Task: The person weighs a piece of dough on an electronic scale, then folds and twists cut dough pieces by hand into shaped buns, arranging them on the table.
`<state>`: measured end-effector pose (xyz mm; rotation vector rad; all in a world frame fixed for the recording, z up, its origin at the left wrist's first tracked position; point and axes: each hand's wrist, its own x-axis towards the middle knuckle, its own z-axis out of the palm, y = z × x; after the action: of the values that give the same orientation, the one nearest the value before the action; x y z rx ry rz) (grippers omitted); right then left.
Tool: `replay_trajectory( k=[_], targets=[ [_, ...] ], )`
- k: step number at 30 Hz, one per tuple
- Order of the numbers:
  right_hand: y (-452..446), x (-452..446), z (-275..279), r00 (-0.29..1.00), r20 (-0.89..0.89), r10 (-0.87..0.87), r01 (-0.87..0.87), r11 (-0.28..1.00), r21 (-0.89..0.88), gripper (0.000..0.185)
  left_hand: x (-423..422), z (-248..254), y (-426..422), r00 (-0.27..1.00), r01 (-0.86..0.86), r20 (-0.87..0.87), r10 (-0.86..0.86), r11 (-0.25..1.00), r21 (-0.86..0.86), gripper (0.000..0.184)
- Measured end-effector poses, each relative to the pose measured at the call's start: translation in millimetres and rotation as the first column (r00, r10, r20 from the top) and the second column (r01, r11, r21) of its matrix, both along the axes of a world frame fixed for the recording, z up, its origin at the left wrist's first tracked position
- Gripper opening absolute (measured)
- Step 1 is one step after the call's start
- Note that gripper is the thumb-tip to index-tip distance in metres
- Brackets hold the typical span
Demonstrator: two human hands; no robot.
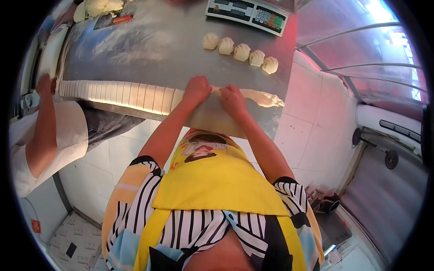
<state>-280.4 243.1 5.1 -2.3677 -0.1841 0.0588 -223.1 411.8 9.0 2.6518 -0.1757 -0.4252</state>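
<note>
Along the front of the metal table lies a long row of pale dough (122, 95), marked across by several parallel cuts. At its right end my left hand (197, 91) is closed, fingers curled round a piece of dough. My right hand (233, 100) sits just beside it, also closed, gripping the same piece. A short stretch of dough (215, 91) shows between both hands. Past my right hand, the dough's uneven tail (264, 98) lies on the table toward the right edge. What my fingertips do underneath is hidden.
Several pleated dough buns (242, 52) stand in a slanting line beyond my hands. A digital scale (247, 16) is at the back right. On the left, a co-worker's hand (45, 85) rests by the table's end. A dough lump (103, 6) and red object (123, 19) lie far left.
</note>
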Motion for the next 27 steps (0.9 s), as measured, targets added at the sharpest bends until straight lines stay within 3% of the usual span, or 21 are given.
replay_trajectory(
  k=[1,3,6,7,9,12,13,15,16,18,19,21,25,27],
  targets=[
    [-2,-1,5,1.0,-0.029,-0.011,0.012,0.999,0.032,0.029,2,4,-2,0.997,-0.043,-0.071,0.036,0.994,-0.101,0.027],
    [-2,-4,19,0.994,-0.082,-0.072,0.091,0.961,0.261,0.032,1,29,-13,0.97,-0.149,-0.228,0.084,0.947,-0.286,0.029],
    [-14,-11,12,0.961,-0.238,-0.138,0.247,0.815,0.524,0.031,-3,48,-39,0.977,-0.12,-0.213,0.011,0.855,-0.504,0.026],
    [-22,-13,8,0.942,-0.302,-0.147,0.305,0.749,0.588,0.03,-3,44,-46,0.949,-0.192,-0.316,-0.021,0.755,-0.627,0.024],
    [-41,-12,16,0.861,-0.436,-0.263,0.476,0.719,0.506,0.027,-3,36,-58,0.864,-0.362,-0.485,-0.137,0.499,-0.787,0.02],
    [-63,-10,16,0.788,-0.475,-0.392,0.607,0.63,0.486,0.022,-4,40,-62,0.972,-0.191,-0.235,0.012,0.626,-0.756,0.027],
    [-70,-10,13,0.774,-0.467,-0.428,0.63,0.594,0.5,0.02,-5,36,-63,0.991,-0.055,-0.126,-0.046,0.713,-0.699,0.027],
    [-85,-10,0,0.792,-0.365,-0.489,0.601,0.73,0.326,0.018,-8,20,-64,0.978,0.206,0.077,-0.194,0.831,-0.517,0.027],
    [-90,-10,-7,0.804,-0.309,-0.508,0.582,0.781,0.229,0.017,-12,11,-67,0.952,0.302,0.198,-0.235,0.828,-0.473,0.027],
    [-92,-9,-3,0.863,-0.029,-0.505,0.506,0.861,0.044,0.017,-19,-1,-77,0.851,0.473,0.42,-0.315,0.807,-0.354,0.027],
    [-94,-10,-2,0.876,0.108,-0.469,0.477,0.877,-0.062,0.017,-21,-8,-81,0.855,0.464,0.417,-0.31,0.816,-0.344,0.026],
    [-99,-10,-4,0.864,0.018,-0.502,0.501,0.858,-0.114,0.018,-24,-11,-86,0.862,0.441,0.412,-0.295,0.836,-0.326,0.022],
    [-103,-7,13,0.815,-0.2,-0.544,0.49,0.831,-0.262,0.018,-24,-10,-95,0.945,0.22,0.307,-0.112,0.913,-0.344,0.019],
    [-105,-9,7,0.869,-0.039,-0.493,0.46,0.835,-0.302,0.019,-23,1,-102,0.932,0.177,0.357,-0.06,0.936,-0.304,0.016]
  ],
)
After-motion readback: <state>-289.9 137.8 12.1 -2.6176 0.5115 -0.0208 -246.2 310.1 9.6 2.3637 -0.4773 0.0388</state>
